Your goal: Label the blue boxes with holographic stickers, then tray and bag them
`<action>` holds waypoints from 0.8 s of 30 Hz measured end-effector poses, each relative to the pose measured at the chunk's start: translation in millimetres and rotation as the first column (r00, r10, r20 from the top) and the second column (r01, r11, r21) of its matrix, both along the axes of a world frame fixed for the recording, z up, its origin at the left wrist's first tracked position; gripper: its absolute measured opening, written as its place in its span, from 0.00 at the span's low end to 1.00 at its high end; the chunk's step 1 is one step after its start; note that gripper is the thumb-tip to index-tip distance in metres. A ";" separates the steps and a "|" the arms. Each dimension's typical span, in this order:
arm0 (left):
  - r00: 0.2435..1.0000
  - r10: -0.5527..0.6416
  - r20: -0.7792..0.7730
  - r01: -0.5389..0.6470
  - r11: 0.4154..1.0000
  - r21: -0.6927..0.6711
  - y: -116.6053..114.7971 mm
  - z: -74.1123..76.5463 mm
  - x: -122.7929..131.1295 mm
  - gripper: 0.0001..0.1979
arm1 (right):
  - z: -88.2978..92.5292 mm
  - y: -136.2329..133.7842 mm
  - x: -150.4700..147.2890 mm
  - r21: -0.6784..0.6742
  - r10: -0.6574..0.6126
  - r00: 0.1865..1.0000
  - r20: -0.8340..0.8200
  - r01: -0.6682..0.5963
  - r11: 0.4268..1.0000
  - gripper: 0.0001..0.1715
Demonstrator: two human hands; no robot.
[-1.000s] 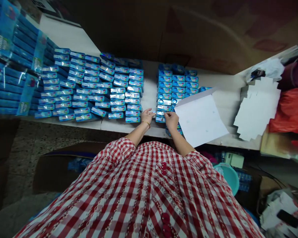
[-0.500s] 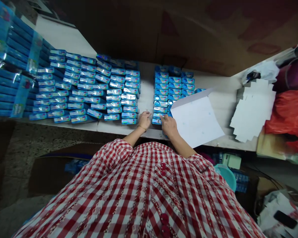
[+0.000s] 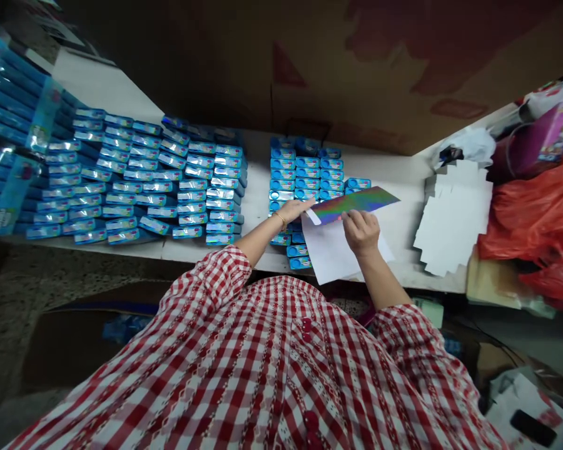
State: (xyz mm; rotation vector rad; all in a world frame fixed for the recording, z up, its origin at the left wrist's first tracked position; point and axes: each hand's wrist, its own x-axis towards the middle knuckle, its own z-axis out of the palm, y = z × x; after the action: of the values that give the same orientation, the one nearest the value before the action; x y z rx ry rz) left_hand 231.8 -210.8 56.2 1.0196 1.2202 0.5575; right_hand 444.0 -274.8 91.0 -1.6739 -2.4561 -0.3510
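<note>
My right hand [image 3: 360,230] is closed on the near edge of a large card sheet [image 3: 351,205], white on one face and rainbow-shiny on the other, folded up over the table. My left hand [image 3: 296,210] pinches the sheet's left corner, with a gold bangle at the wrist. Right behind both hands stands a block of small blue boxes [image 3: 304,172] in rows. The white lower part of the sheet [image 3: 328,253] hangs over the table's [image 3: 403,225] front edge.
A wide field of blue boxes [image 3: 141,181] covers the table's left half, with wrapped blue bundles [image 3: 9,144] at far left. A stack of white die-cut cards [image 3: 453,219] lies at right, beside red plastic bags [image 3: 535,219]. A brown wall rises behind.
Both hands left the front row of blue boxes and took hold of the sheet. It has been lifted and folded, so its shiny rainbow face now shows. The view shifted left.
</note>
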 end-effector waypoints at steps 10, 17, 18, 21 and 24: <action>0.998 0.055 -0.015 -0.054 0.995 0.090 -14.9 -7.4 33.3 0.07 | 7.6 21.4 2.6 -0.155 0.145 0.971 -0.192 -0.176 0.972 0.19; 0.948 0.160 0.274 -0.133 0.984 -0.115 -26.5 1.9 44.1 0.17 | -18.4 37.9 -10.9 -0.181 0.317 0.926 -0.206 -0.355 0.917 0.20; 0.937 0.170 0.306 -0.124 0.979 -0.165 -27.6 2.1 44.6 0.18 | -19.4 34.5 -7.8 -0.174 0.322 0.921 -0.220 -0.362 0.916 0.19; 0.949 0.149 0.279 -0.099 0.977 -0.186 -25.7 -2.3 43.6 0.16 | -5.7 20.8 -0.3 -0.158 0.275 0.922 -0.273 -0.325 0.932 0.15; 0.998 0.061 -0.006 -0.060 0.997 0.055 -16.2 -11.4 40.8 0.13 | 33.1 4.4 -1.6 -0.143 0.144 0.897 -0.419 -0.222 0.965 0.11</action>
State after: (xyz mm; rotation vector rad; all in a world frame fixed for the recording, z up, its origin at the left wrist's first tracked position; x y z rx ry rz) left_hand 272.6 -227.0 44.8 1.0345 1.2520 0.6375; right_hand 442.4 -270.3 124.1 -1.3827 -2.3523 0.2401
